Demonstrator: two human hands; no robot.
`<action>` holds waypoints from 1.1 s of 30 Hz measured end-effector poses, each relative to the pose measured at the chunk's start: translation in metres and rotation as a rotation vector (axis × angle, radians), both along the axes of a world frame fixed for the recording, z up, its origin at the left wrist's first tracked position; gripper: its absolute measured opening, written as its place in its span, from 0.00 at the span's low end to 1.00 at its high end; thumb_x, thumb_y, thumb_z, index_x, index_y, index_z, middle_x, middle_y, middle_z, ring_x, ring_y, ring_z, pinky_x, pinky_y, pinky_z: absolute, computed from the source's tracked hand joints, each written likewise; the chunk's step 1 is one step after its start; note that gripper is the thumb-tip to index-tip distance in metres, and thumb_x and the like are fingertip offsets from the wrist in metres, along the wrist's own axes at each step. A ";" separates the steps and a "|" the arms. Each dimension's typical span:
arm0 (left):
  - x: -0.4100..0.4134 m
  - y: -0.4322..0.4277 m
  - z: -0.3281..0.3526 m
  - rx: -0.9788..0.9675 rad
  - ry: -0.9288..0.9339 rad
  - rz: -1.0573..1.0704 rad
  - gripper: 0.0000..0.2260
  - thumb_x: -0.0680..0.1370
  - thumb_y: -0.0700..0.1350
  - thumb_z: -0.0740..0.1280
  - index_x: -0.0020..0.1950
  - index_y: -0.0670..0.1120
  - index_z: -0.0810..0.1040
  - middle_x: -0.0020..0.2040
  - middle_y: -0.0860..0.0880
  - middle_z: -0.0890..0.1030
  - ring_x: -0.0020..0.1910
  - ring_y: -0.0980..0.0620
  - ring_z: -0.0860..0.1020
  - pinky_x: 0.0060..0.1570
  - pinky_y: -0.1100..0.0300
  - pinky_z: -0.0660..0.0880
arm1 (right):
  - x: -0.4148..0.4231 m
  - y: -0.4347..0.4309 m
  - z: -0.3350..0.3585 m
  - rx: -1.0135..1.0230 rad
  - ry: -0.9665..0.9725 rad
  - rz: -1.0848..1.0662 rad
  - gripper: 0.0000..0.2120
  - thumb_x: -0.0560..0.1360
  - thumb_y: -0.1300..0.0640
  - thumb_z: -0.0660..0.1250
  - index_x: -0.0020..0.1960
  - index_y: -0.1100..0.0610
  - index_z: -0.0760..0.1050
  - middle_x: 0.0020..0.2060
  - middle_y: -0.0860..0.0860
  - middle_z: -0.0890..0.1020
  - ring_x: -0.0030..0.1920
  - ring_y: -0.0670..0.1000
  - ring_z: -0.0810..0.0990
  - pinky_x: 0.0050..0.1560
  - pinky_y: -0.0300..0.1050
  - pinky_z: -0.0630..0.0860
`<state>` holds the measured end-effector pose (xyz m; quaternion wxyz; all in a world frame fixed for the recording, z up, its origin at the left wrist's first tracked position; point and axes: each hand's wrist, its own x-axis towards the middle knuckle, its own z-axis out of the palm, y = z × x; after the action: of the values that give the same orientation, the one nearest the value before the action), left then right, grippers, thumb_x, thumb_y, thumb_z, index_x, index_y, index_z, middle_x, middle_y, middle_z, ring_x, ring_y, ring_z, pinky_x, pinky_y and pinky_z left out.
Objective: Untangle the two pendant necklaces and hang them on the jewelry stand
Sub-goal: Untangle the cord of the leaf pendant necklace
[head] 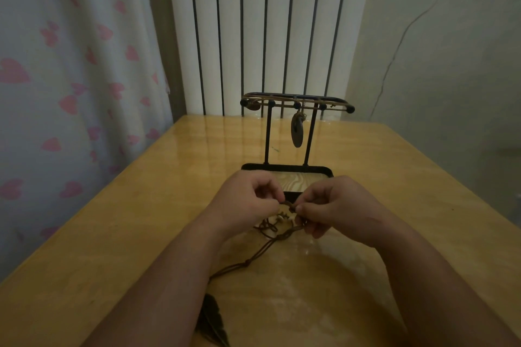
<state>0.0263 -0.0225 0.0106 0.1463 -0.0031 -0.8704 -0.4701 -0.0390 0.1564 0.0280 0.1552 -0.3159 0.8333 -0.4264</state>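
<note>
Near the bench (112,234) front edge, a feather pendant (213,318) lies lengthwise, tip nearward. Its brown cord (262,251) runs up-right to the left hand (248,201) and right hand (334,207), whose curled fingers (270,189) pinch it. Behind, an oval pendant (297,131) hangs upright on the stand (267,135).

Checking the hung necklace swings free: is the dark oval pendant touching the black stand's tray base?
Apart. The head view shows the dark oval pendant hanging well above the black tray base, tabletop visible between.

Left hand (248,200): I saw it bare, arm (174,270) too.
Right hand (335,205): was bare too, thin scratch (376,219) by the wrist.
</note>
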 end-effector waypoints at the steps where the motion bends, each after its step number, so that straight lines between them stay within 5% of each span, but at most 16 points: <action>1: 0.000 0.001 -0.001 -0.022 -0.014 -0.013 0.12 0.71 0.36 0.72 0.36 0.53 0.80 0.28 0.57 0.77 0.29 0.63 0.74 0.32 0.67 0.71 | 0.000 0.000 0.000 0.000 0.001 0.000 0.04 0.76 0.62 0.68 0.46 0.59 0.82 0.36 0.55 0.86 0.34 0.49 0.84 0.36 0.39 0.81; 6: -0.001 0.004 -0.002 -0.052 -0.046 -0.012 0.07 0.72 0.44 0.74 0.36 0.54 0.83 0.31 0.56 0.81 0.31 0.63 0.77 0.35 0.66 0.73 | 0.000 0.000 0.000 -0.002 0.016 0.002 0.04 0.76 0.61 0.68 0.46 0.60 0.82 0.36 0.55 0.85 0.34 0.49 0.84 0.36 0.38 0.80; 13: -0.002 0.006 -0.001 0.055 -0.168 0.007 0.11 0.74 0.41 0.72 0.33 0.53 0.82 0.27 0.56 0.78 0.29 0.59 0.76 0.31 0.63 0.72 | -0.002 -0.001 -0.004 -0.024 0.057 0.022 0.04 0.76 0.62 0.68 0.45 0.58 0.82 0.36 0.55 0.85 0.36 0.51 0.84 0.37 0.40 0.81; 21: -0.003 0.007 -0.004 0.087 -0.199 0.012 0.10 0.72 0.39 0.71 0.32 0.50 0.82 0.25 0.57 0.77 0.27 0.61 0.74 0.30 0.64 0.71 | -0.001 -0.005 -0.008 0.043 0.371 -0.010 0.04 0.72 0.58 0.72 0.42 0.50 0.83 0.36 0.46 0.82 0.38 0.44 0.79 0.38 0.38 0.77; 33: -0.006 0.006 -0.008 0.014 -0.228 0.011 0.07 0.73 0.41 0.71 0.34 0.49 0.82 0.25 0.57 0.77 0.26 0.62 0.74 0.31 0.64 0.71 | 0.004 -0.020 -0.008 0.338 0.525 0.018 0.02 0.72 0.52 0.68 0.43 0.50 0.78 0.37 0.46 0.77 0.38 0.46 0.76 0.40 0.45 0.78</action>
<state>0.0207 -0.0161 0.0026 0.0488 0.0561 -0.8782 -0.4726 -0.0351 0.1364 0.0196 -0.0110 -0.3924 0.9011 -0.1841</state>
